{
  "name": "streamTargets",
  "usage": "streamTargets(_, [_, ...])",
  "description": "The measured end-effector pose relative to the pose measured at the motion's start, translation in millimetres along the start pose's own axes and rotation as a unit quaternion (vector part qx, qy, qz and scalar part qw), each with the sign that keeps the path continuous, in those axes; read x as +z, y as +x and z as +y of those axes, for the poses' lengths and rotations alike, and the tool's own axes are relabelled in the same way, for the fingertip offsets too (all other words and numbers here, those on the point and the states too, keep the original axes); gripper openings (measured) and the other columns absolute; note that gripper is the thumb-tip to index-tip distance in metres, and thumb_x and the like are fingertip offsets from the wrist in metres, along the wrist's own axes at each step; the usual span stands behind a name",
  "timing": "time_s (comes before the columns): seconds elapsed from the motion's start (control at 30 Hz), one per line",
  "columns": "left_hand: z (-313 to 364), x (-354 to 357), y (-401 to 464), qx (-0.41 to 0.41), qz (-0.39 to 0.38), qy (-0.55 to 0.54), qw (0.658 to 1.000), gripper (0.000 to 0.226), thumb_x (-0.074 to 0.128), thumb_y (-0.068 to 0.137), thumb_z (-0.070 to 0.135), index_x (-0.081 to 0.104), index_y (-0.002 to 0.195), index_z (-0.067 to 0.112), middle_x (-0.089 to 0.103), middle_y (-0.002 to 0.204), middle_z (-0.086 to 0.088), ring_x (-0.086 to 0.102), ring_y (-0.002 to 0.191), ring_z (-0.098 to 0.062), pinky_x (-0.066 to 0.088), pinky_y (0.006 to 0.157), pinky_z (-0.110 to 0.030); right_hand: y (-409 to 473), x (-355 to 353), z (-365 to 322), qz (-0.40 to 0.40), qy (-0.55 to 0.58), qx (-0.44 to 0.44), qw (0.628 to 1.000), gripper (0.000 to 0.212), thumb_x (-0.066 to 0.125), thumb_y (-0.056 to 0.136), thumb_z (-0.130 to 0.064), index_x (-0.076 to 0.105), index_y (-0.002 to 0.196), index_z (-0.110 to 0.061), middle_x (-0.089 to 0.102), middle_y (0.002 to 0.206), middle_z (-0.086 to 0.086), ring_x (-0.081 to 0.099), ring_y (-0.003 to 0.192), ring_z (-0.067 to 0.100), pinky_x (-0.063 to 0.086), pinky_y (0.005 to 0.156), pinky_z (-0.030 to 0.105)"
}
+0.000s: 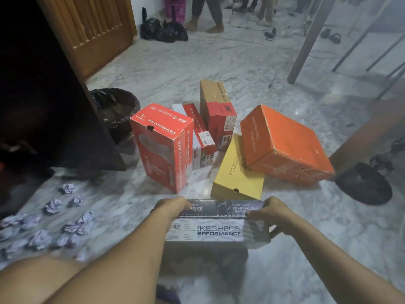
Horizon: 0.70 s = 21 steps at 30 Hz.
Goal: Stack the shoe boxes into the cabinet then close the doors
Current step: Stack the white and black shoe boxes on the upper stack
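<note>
I hold a grey and black Skechers shoe box [217, 229] low in front of me above the marble floor. My left hand [173, 207] grips its left end and my right hand [268, 212] grips its right end. Beyond it lie more shoe boxes: a red box standing on end [162, 145], a red and white box [198, 137], a brown and red box [217, 110], a yellow box [237, 174] and a large orange box [285, 143] leaning on the yellow one. The dark cabinet [43, 106] opens at the left, its wooden door [94, 29] swung wide.
A bin lined with a black bag [116, 110] stands beside the cabinet. Several crumpled paper balls [52, 222] lie on the floor at the left. A black bag [363, 183] lies at the right. Table legs [306, 44] and people's legs [208, 16] are farther back.
</note>
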<state>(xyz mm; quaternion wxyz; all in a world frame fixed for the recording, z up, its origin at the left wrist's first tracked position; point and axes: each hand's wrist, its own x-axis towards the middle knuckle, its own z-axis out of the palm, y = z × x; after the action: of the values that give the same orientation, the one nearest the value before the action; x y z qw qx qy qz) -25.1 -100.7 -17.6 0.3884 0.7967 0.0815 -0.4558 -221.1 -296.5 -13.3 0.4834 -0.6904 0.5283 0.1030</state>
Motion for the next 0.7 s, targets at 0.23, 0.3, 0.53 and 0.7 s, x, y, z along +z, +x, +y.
streamTargets(0.23, [9.4, -60.0, -47.0, 0.083, 0.051, 0.008, 0.995, 0.020, 0.078, 0.074, 0.005, 0.060, 0.083, 0.007, 0.072, 0.086, -0.013, 0.071, 0.073, -0.024, 0.057, 0.062, -0.033, -53.3, 6.6, -50.3, -0.030, 0.024, -0.103, 0.994, 0.050, 0.082, 0.077, -0.017, 0.051, 0.116, -0.014, 0.059, 0.095, 0.004, 0.066, 0.079, 0.026, 0.057, 0.063, 0.059])
streamTargets(0.3, [10.2, -80.3, -59.3, 0.104, 0.068, 0.018, 0.992, 0.025, 0.079, 0.074, 0.008, 0.056, 0.082, 0.009, 0.070, 0.077, -0.010, 0.066, 0.060, -0.021, 0.049, 0.048, -0.025, -62.8, 11.4, -67.1, -0.023, 0.016, -0.126, 0.992, 0.065, 0.083, 0.076, -0.019, 0.050, 0.132, -0.011, 0.057, 0.099, 0.001, 0.067, 0.084, 0.027, 0.059, 0.060, 0.056])
streamTargets(0.53, [4.9, -154.4, -100.0, 0.166, 0.148, 0.012, 0.975, 0.040, 0.083, 0.069, 0.015, 0.058, 0.099, 0.009, 0.068, 0.086, -0.008, 0.066, 0.069, -0.020, 0.050, 0.047, -0.022, -96.1, 38.5, -129.0, -0.015, -0.027, -0.252, 0.967, 0.052, 0.083, 0.076, -0.024, 0.057, 0.121, -0.021, 0.054, 0.096, -0.006, 0.066, 0.077, 0.022, 0.059, 0.047, 0.038])
streamTargets(0.7, [2.0, -227.6, -139.6, 0.221, 0.250, -0.003, 0.942, 0.040, 0.086, 0.063, 0.016, 0.057, 0.089, 0.016, 0.068, 0.085, -0.006, 0.063, 0.074, -0.021, 0.052, 0.068, -0.035, -116.1, 65.1, -179.3, -0.014, -0.002, -0.356, 0.934, 0.048, 0.083, 0.073, -0.018, 0.062, 0.115, -0.022, 0.066, 0.097, 0.009, 0.069, 0.070, 0.025, 0.059, 0.048, 0.042])
